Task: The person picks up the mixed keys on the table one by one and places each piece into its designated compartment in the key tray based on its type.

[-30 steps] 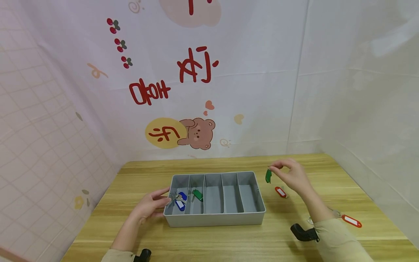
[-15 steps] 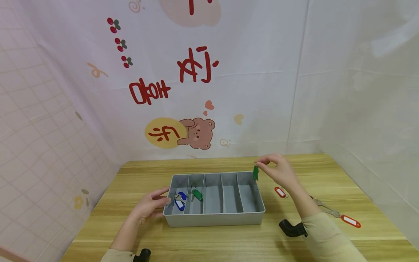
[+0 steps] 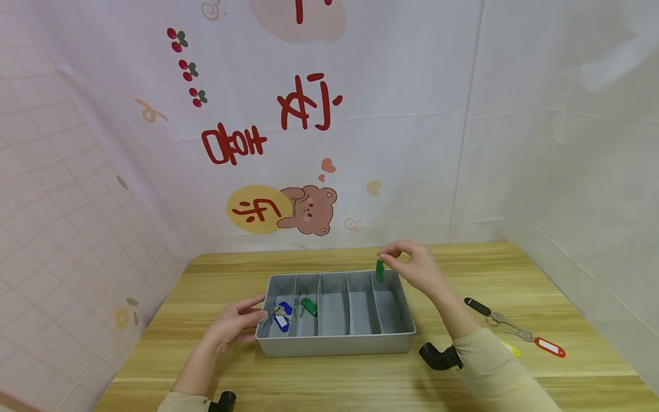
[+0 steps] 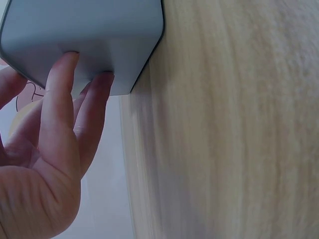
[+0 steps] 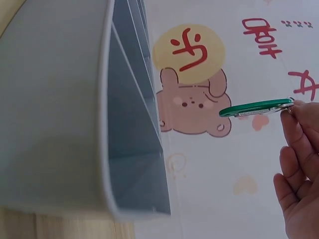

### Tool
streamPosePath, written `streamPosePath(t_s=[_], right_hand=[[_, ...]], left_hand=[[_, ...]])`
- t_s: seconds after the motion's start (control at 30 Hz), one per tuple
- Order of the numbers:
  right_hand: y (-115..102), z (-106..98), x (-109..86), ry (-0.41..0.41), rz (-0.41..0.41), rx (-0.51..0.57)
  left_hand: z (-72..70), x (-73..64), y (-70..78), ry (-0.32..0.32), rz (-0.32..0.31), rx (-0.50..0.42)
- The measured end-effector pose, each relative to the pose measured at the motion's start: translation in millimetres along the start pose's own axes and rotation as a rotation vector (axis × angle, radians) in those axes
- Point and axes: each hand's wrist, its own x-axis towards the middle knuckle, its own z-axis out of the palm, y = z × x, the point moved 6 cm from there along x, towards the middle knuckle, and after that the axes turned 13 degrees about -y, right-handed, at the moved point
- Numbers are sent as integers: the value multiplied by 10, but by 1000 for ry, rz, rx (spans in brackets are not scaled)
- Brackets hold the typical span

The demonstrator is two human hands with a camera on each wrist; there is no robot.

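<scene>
A grey tray [image 3: 334,344] with five side-by-side compartments sits on the wooden table. My left hand [image 3: 239,321] grips its left end, thumb at the rim; in the left wrist view fingertips [image 4: 70,57] press the outer wall. My right hand [image 3: 414,266] pinches a green key tag [image 3: 380,271] by its ring end, and it hangs over the back of the rightmost compartment. In the right wrist view the tag [image 5: 254,107] points away from the fingers, with metal along its underside. Blue key tags [image 3: 281,323] with keys lie in the leftmost compartment, another green key tag [image 3: 309,306] in the second.
Right of the tray lie a black key tag [image 3: 477,306] and a red key tag [image 3: 550,347] with keys. A yellow key tag [image 3: 512,349] shows partly behind the right sleeve [image 3: 494,366]. A printed white cloth [image 3: 412,143] hangs behind the table.
My right hand has carried the green key tag leftward, from right of the tray to over its rightmost compartment. The black and yellow tags have come into sight; the nearer red one is now hidden.
</scene>
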Motion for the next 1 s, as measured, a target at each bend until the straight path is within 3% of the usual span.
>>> streamPosePath(t_s=[0.7,1.0], right_hand=[[-343,464,230,-50,-132,26],[-475,621,273,-105,-112,-15]], left_hand=[[8,-20,11,18,-8,2],[10,-12,9,3,-7,-7]])
